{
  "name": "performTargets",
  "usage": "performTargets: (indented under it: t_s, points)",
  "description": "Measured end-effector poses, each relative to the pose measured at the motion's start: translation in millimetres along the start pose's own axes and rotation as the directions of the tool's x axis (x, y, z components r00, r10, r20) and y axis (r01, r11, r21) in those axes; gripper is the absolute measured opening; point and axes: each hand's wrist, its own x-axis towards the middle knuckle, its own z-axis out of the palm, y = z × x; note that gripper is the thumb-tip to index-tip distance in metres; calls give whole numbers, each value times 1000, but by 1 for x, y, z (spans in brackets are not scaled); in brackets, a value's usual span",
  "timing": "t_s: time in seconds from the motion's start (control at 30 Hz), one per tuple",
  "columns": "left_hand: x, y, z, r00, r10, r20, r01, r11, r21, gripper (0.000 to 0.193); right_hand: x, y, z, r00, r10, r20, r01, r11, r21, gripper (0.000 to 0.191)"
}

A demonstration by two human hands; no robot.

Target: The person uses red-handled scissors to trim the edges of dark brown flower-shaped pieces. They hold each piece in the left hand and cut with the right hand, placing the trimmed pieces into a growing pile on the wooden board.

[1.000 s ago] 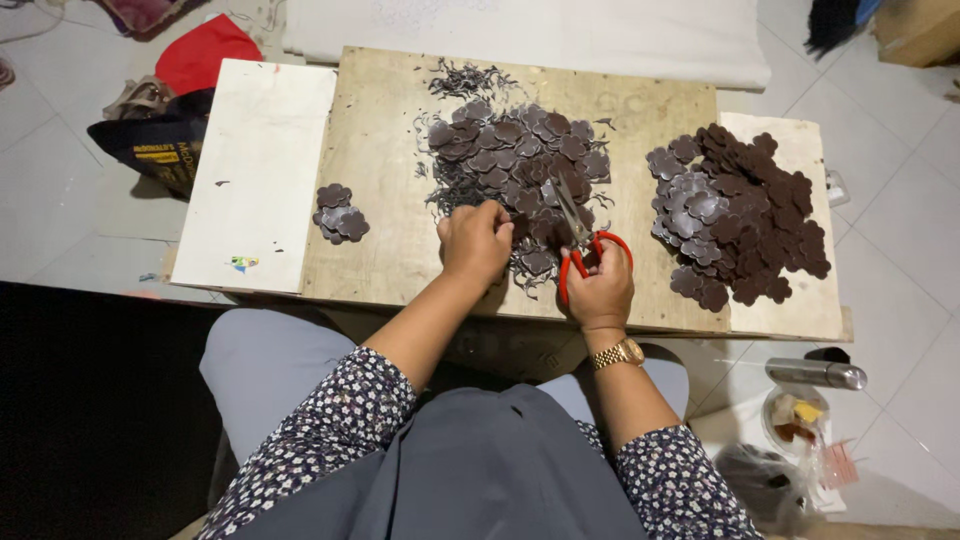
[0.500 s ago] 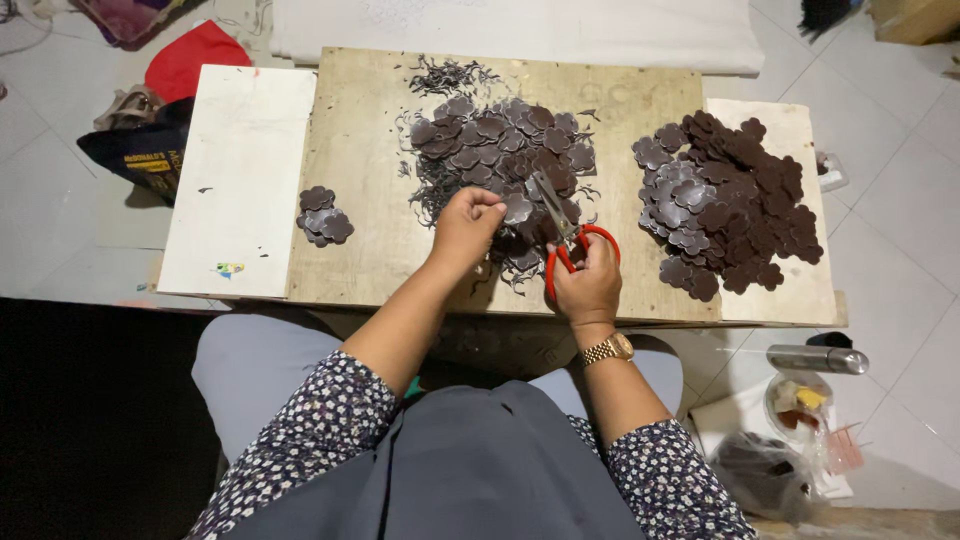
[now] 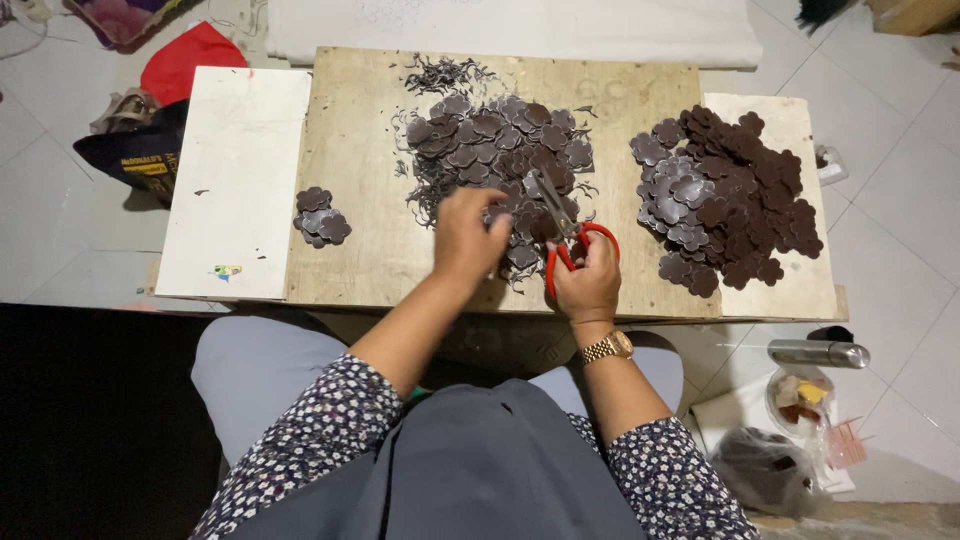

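Observation:
My right hand point(image 3: 588, 283) grips red-handled scissors point(image 3: 566, 233), blades pointing up into a middle pile of dark brown flower-shaped pieces point(image 3: 500, 150) on a wooden board point(image 3: 350, 220). My left hand point(image 3: 468, 235) rests at the near edge of that pile, fingers curled over a brown piece next to the scissors. A bigger heap of the same brown pieces point(image 3: 725, 200) lies to the right. A small stack of such pieces point(image 3: 318, 217) sits at the board's left edge.
Thin dark trimmings point(image 3: 445, 72) lie above the middle pile. A white board point(image 3: 235, 180) adjoins the wooden one on the left. On the floor: bags and red cloth point(image 3: 185, 60) at left, a metal flask point(image 3: 818, 352) and plastic packets point(image 3: 800, 395) at right.
Both hands stay at the near edge of the middle pile. My left hand has shifted slightly left and opened over a piece. The view has drifted a little.

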Motion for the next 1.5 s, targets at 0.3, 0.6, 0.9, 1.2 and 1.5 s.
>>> performTargets:
  t_s: [0.3, 0.6, 0.9, 1.2, 1.5]
  points:
    - [-6, 8, 39, 985, 55, 166, -64, 996, 54, 31, 1, 0, 2, 1000, 11, -10, -12, 998, -59, 42]
    - [-10, -11, 21, 973, 171, 153, -170, 985, -24, 21, 0, -3, 2, 1000, -5, -11, 5, 998, -66, 43]
    - [-17, -20, 14, 983, 119, 137, -120, 993, 1, 24, 0, 0, 3, 1000, -9, -1, 9, 998, -67, 45]
    - [-17, -9, 13, 966, 112, 232, -138, 986, 96, 36, -1, 0, 4, 1000, 1, 16, 1, 995, -96, 44]
    - [2, -15, -6, 830, -348, 435, 557, 558, -616, 31, -1, 0, 4, 1000, -14, 6, 14, 998, -67, 47]
